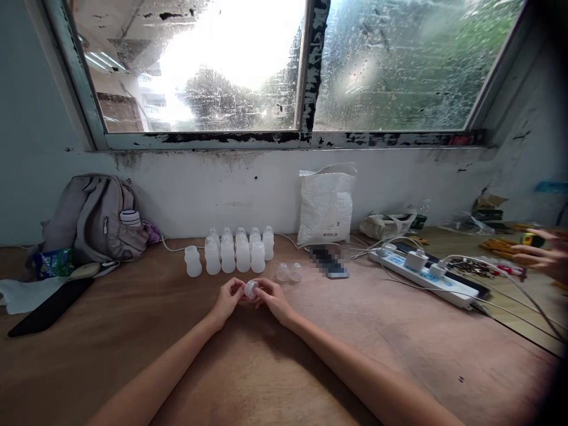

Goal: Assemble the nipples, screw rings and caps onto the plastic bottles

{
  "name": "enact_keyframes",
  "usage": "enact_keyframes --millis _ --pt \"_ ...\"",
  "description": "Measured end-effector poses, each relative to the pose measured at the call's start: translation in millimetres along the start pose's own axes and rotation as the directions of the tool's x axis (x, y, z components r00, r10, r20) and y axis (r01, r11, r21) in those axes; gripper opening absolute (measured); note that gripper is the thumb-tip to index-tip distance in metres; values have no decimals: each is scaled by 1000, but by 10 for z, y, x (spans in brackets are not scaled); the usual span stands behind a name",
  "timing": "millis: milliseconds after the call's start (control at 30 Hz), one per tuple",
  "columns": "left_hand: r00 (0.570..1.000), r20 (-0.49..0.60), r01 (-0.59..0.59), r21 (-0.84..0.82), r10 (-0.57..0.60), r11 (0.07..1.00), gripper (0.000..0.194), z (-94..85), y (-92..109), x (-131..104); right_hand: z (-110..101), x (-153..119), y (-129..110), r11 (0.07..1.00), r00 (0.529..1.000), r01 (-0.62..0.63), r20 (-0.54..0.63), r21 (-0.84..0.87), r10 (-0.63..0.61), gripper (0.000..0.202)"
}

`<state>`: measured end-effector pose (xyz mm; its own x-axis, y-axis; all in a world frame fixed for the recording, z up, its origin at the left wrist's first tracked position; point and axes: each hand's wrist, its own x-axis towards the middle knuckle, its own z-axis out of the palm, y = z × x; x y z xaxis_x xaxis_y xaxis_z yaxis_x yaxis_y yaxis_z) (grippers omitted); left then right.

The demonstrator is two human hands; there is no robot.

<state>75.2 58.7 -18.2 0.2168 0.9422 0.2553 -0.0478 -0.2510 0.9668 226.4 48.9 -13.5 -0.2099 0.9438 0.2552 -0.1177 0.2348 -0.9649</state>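
Observation:
In front of me, my left hand (pixel 229 297) and my right hand (pixel 273 299) pinch a small clear plastic cap (pixel 251 289) between them, just above the table. Its exact parts are too small to make out. Beyond my hands stand several frosted white plastic bottles (pixel 228 255) in close rows, some with clear caps on top. One open-necked bottle (pixel 193 261) stands apart at the left of the group, and another bottle without a clear cap (pixel 258 257) is at the front right. Two clear caps (pixel 289 272) lie side by side to the right of the bottles.
A white plastic bag (pixel 327 207) leans on the wall, with a phone (pixel 329 262) before it. A power strip (pixel 423 277) with plugs and cables lies right. Left are a backpack (pixel 100 219) and a black flat case (pixel 51 307). Another person's hand (pixel 539 254) shows far right.

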Motion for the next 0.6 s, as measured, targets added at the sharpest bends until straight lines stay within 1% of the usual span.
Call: enact_keyframes --millis 100,300,500,600 --pt "1000 2 22 -6 -22 1000 33 9 21 -6 -1 -5 -4 1000 1000 -5 -5 6 5 25" --pt "997 -71 29 21 -28 999 35 -6 50 -1 -10 13 20 1000 999 1 -48 -30 -2 30" --pt "1000 -5 14 88 -14 996 27 2 57 -36 -1 -2 22 992 991 48 -118 -119 -62 29" --pt "1000 15 -4 107 2 994 26 12 25 -34 7 -34 -5 985 990 71 -114 -157 -89 27"
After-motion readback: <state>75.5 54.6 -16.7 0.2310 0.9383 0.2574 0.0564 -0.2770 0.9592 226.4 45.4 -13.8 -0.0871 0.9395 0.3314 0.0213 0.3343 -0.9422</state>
